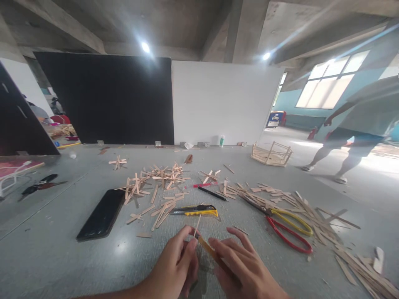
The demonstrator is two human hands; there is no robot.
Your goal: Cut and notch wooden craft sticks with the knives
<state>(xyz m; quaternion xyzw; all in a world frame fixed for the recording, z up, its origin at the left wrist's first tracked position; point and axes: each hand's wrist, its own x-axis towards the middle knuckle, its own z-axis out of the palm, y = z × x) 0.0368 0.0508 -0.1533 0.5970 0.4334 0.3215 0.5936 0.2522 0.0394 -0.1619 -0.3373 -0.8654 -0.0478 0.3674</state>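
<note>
Both grips are closed toward the near edge of the table: left hand pinching a thin stick, tilted; right hand curled around a slim brownish tool (its tip right by the stick).

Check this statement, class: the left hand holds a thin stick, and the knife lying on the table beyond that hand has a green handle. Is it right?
Not quite: the knife has a yellow handle, not green, as the head view shows. It does lie on the table beyond the left hand, which holds a thin stick.
</note>
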